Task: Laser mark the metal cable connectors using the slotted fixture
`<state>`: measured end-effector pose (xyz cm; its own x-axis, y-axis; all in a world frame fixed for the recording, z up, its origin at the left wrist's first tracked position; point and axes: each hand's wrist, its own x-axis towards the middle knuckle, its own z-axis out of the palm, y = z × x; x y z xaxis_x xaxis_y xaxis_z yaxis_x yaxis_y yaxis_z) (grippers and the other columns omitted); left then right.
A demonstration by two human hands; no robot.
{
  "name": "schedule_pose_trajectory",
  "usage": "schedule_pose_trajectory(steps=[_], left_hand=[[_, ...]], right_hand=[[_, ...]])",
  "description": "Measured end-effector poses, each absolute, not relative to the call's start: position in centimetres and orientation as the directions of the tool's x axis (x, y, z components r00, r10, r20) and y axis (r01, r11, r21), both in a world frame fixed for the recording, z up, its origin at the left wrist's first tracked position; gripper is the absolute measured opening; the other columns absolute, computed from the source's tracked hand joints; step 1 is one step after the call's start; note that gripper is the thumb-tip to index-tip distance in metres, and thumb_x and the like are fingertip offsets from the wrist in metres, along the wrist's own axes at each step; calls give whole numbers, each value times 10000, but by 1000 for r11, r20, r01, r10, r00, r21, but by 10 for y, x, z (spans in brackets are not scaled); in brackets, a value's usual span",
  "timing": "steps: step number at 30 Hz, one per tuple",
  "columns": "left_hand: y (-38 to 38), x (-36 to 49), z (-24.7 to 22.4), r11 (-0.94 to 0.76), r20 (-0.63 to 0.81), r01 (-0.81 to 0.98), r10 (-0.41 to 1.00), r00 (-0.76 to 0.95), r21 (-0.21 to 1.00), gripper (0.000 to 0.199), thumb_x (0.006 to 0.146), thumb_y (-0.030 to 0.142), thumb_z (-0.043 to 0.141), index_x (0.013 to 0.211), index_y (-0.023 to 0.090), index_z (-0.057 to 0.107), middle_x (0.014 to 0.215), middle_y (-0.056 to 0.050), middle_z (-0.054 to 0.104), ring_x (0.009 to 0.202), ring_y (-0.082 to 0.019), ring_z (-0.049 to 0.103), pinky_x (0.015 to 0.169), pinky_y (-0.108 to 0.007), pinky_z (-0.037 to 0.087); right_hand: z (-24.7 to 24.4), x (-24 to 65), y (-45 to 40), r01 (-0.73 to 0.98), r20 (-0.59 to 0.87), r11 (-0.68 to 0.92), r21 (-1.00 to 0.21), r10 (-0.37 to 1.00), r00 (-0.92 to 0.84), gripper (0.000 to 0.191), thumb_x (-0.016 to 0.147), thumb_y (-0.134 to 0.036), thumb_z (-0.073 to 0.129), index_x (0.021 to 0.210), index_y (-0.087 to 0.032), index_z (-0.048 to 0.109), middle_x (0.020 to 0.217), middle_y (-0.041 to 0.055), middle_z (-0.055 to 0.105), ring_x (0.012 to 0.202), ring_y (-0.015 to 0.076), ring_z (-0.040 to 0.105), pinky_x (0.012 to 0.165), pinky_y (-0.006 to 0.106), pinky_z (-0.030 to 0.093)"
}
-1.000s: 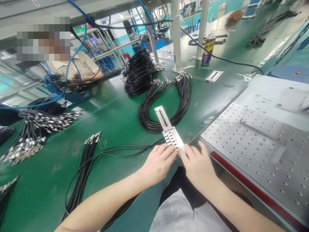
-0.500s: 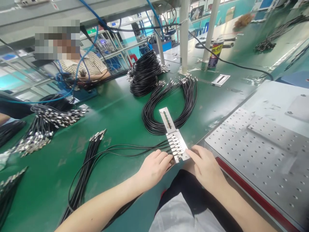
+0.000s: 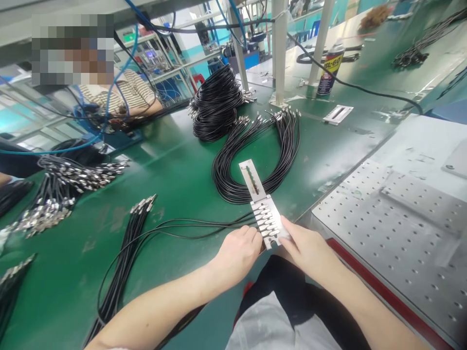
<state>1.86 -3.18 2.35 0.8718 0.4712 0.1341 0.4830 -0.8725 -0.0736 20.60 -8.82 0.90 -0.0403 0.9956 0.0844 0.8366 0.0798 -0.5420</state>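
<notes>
A pale metal fixture plate [image 3: 274, 216] holds several silver connectors in a row, their black cables [image 3: 204, 224] running off to the left. My right hand [image 3: 304, 245] grips its right edge, thumb and fingers closed on it. At the lower left side of the plate is my left hand [image 3: 242, 248], fingers curled round the black cables close to the connectors; the fingertips are partly hidden. A slotted metal plate [image 3: 252, 181] extends from the fixture's far end, over a looped bundle of black cables [image 3: 233, 187].
Black cable bundles [image 3: 127, 253] lie at the left, and a coiled stack [image 3: 215, 104] stands farther back. A spray can [image 3: 331, 70] is by the posts. A perforated metal plate [image 3: 401, 243] is at right. A person in a striped shirt [image 3: 127, 90] sits across the table.
My right hand has closed from a loose touch to a grip on the fixture's edge. My left fingers are more tightly curled. The view has shifted slightly.
</notes>
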Motion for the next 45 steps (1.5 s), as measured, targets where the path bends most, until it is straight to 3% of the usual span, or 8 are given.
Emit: schedule_pose_trajectory(steps=[3, 8, 13, 17, 22, 30, 37, 45], left_hand=[[-32, 18, 19, -873, 131, 483, 472, 872, -65, 147, 836, 97, 445, 713, 175, 427, 668, -5, 461, 596, -149, 407, 527, -282, 322], [-30, 15, 19, -874, 118, 482, 473, 873, -63, 143, 830, 99, 453, 717, 180, 418, 667, -4, 449, 610, -153, 410, 534, -287, 314], [-26, 10, 23, -872, 98, 478, 469, 878, -103, 176, 812, 116, 486, 681, 187, 393, 642, -5, 427, 609, -163, 409, 519, -295, 299], [-23, 11, 22, -904, 55, 423, 420, 906, -64, 160, 798, 91, 483, 703, 189, 399, 654, -3, 431, 597, -166, 399, 511, -298, 307], [-22, 13, 21, -921, 37, 388, 387, 921, -20, 159, 803, 64, 436, 711, 188, 398, 659, -7, 431, 592, -165, 399, 512, -298, 318], [-24, 17, 22, -901, -32, 416, 423, 906, -118, 172, 733, 40, 432, 702, 191, 355, 651, -4, 397, 590, -162, 390, 498, -289, 309], [-25, 18, 22, -910, -93, 406, 412, 906, -77, 186, 701, 52, 459, 725, 193, 341, 683, -8, 394, 616, -170, 383, 498, -293, 335], [-21, 16, 17, -924, -42, 381, 382, 923, -10, 176, 750, 55, 440, 728, 195, 335, 692, -10, 396, 619, -164, 376, 524, -296, 346]], right_hand=[[15, 207, -86, 827, 62, 65, -559, 997, -37, 373, 868, -243, 377, 1213, -168, 499, 832, 39, 683, 683, 176, 640, 578, 270, 468], [15, 197, -86, 858, -37, -135, -495, 990, 135, 349, 863, -323, 419, 1175, -203, 518, 641, -2, 660, 534, 187, 617, 495, 259, 409], [15, 186, -82, 854, -57, -190, -485, 981, 186, 356, 853, -283, 425, 1189, -173, 474, 591, -1, 648, 498, 202, 610, 466, 253, 361], [17, 181, -81, 824, -92, -233, -517, 972, 217, 373, 838, -276, 455, 1201, -190, 459, 633, -3, 668, 527, 206, 628, 454, 250, 368], [12, 177, -83, 839, 13, -193, -509, 973, 232, 366, 880, -289, 383, 1213, -162, 465, 716, 29, 688, 552, 201, 640, 443, 259, 401], [6, 169, -85, 862, 49, -195, -469, 968, 246, 407, 897, -320, 349, 1246, -124, 424, 714, 55, 672, 518, 196, 627, 442, 272, 442], [2, 167, -86, 884, 121, -162, -438, 964, 237, 411, 925, -315, 285, 1236, -88, 425, 737, 75, 673, 494, 183, 616, 416, 268, 439], [0, 168, -86, 874, 104, -163, -458, 967, 234, 415, 922, -309, 287, 1242, -83, 421, 794, 88, 678, 534, 186, 628, 450, 274, 456]])
